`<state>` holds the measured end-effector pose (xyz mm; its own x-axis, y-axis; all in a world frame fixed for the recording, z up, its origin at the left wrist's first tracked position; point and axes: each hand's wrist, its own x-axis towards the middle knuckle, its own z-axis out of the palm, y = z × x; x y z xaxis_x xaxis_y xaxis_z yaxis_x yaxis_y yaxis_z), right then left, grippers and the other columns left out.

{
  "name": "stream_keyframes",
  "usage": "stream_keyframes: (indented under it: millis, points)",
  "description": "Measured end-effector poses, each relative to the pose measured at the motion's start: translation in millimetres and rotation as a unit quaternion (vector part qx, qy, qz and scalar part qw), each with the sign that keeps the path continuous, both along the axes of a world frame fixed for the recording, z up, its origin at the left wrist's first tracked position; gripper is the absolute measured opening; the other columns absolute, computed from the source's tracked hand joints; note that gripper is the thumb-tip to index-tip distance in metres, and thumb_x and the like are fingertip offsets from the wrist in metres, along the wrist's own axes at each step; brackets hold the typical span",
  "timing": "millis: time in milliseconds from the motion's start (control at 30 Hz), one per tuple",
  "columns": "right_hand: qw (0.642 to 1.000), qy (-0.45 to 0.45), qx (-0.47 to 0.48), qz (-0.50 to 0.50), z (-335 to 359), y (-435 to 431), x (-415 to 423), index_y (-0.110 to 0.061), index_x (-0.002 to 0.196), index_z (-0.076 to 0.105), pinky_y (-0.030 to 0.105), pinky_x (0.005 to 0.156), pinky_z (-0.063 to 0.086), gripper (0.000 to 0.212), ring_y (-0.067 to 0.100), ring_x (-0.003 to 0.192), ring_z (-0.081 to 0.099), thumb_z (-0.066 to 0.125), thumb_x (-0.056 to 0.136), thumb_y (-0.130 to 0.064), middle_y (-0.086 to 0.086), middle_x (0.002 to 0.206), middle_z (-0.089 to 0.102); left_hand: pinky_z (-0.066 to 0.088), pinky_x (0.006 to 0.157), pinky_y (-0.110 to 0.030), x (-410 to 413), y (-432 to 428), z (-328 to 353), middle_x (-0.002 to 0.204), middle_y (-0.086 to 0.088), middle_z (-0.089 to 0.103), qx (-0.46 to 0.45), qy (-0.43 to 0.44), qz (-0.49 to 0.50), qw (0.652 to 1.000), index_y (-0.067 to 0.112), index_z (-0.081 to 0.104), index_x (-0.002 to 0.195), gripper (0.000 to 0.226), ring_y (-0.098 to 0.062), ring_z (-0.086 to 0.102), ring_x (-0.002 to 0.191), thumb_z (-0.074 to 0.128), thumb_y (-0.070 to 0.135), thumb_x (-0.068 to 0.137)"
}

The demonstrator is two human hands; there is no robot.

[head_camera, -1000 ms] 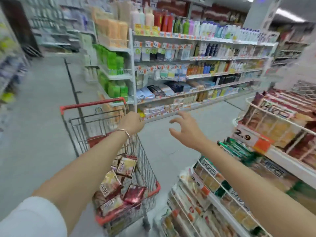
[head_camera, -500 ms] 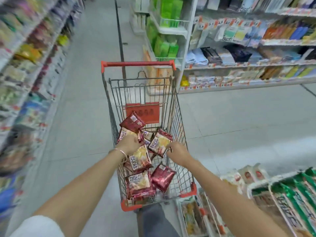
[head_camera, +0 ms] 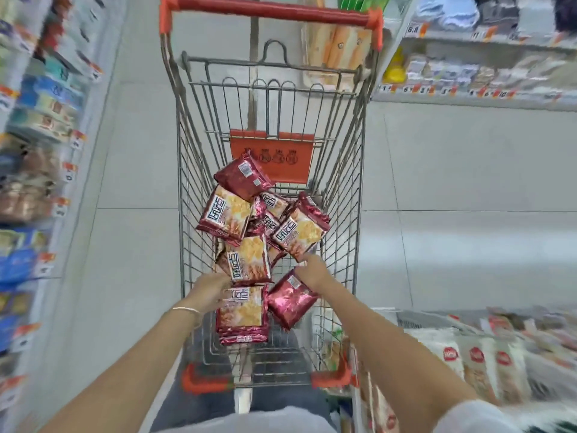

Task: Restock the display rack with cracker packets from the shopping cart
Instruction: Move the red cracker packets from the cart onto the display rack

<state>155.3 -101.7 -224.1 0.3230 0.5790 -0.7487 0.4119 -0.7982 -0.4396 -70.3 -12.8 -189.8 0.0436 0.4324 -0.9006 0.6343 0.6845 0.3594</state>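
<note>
Red cracker packets (head_camera: 249,260) lie heaped in the wire cart (head_camera: 193,182). Your L hand (head_camera: 207,289) rests on nearest packet (head_camera: 242,310); R hand (head_camera: 312,271) touches right packet (head_camera: 299,229) at its lower corner. Too blurry to tell whether either hand actually grips.

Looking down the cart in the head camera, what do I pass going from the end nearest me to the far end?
Red corner bumper on the shopping cart's near rim → nearest stack of cracker packets → dark red packet at the pile's far end → orange panel → red handle bar.
</note>
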Motion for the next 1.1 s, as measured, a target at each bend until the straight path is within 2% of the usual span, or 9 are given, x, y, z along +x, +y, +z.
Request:
stream_keyframes:
  millis: [100,233,300,367,533,667,800,967,1100]
  points:
    - [0.997,-0.056,0.037,-0.024,-15,48,24,-0.002,0.136,0.054,0.015,0.05,0.042,0.042,0.02,0.079,0.068,0.057,0.094,-0.003,0.015,0.13,0.06,0.053,0.08,-0.037,5,2,-8,0.104,-0.014,0.056,-0.018,0.004,0.0,1.0,0.013,0.053,0.083,0.02,-0.026,0.059,0.089,0.05,0.012,0.103]
    - [0.992,-0.12,0.009,-0.042,-38,99,41,-0.001,0.129,0.052,0.015,0.06,0.048,0.043,0.021,0.094,0.063,0.066,0.089,-0.005,0.004,0.118,0.056,0.05,0.064,-0.024,0,2,-19,0.112,-0.012,0.06,-0.032,0.001,0.014,0.999,0.005,0.059,0.105,0.013,-0.017,0.061,0.085,0.051,0.015,0.103]
    - [0.989,-0.138,-0.025,-0.039,-52,110,46,-0.001,0.138,0.042,0.03,0.09,0.052,0.06,0.028,0.113,0.058,0.071,0.087,-0.011,0.01,0.125,0.055,0.048,0.059,-0.021,-1,3,-22,0.121,-0.014,0.062,-0.042,0.005,0.019,0.999,0.001,0.059,0.12,0.025,-0.016,0.062,0.088,0.052,0.018,0.104]
    - [0.987,-0.15,-0.056,-0.007,-71,107,45,-0.005,0.151,0.021,0.047,0.114,0.032,0.092,0.033,0.13,0.048,0.079,0.08,-0.018,0.015,0.136,0.051,0.048,0.056,-0.019,0,5,-25,0.118,-0.013,0.062,-0.056,0.011,0.018,0.998,-0.001,0.057,0.123,0.028,-0.015,0.062,0.086,0.052,0.017,0.104]
    - [0.959,-0.265,-0.013,0.099,-77,72,40,-0.009,0.128,0.053,0.041,0.1,0.044,0.059,0.03,0.114,0.052,0.075,0.082,-0.038,0.012,0.122,0.053,0.048,0.062,-0.024,1,6,-32,0.116,-0.011,0.064,-0.064,0.011,0.024,0.998,0.002,0.055,0.132,0.032,-0.017,0.064,0.085,0.048,0.019,0.105]
    - [0.968,-0.202,0.098,0.116,-61,42,39,-0.011,0.11,0.059,0.038,0.078,0.051,0.032,0.028,0.096,0.061,0.07,0.091,-0.033,0.008,0.106,0.062,0.053,0.064,-0.027,10,8,-33,0.111,-0.01,0.063,-0.094,-0.005,0.039,0.995,0.004,0.052,0.136,0.037,-0.02,0.065,0.084,0.051,0.022,0.104]
    - [0.958,-0.196,0.11,0.175,-19,36,34,-0.01,0.119,0.05,0.035,0.065,0.046,0.039,0.027,0.082,0.06,0.058,0.097,-0.041,0.008,0.094,0.06,0.055,0.09,-0.039,18,10,-31,0.12,-0.007,0.061,-0.079,-0.04,0.009,0.996,0.008,0.045,0.144,0.052,-0.024,0.063,0.105,0.049,0.042,0.104]
    - [0.984,-0.073,0.049,0.158,15,37,34,-0.01,0.149,0.04,0.037,0.095,0.051,0.054,0.029,0.113,0.063,0.054,0.1,-0.029,0.014,0.134,0.061,0.052,0.102,-0.043,29,7,-21,0.144,-0.015,0.052,-0.06,-0.076,0.032,0.995,0.014,0.036,0.152,0.069,-0.028,0.057,0.124,0.031,0.061,0.102]
    - [0.981,0.143,-0.021,0.131,24,36,23,-0.007,0.142,0.047,0.03,0.102,0.037,0.049,0.027,0.125,0.052,0.058,0.1,-0.031,0.011,0.145,0.05,0.051,0.103,-0.051,22,-5,-20,0.128,-0.02,0.066,-0.132,-0.134,0.016,0.982,0.016,0.058,0.133,0.07,-0.036,0.062,0.122,0.042,0.071,0.093]
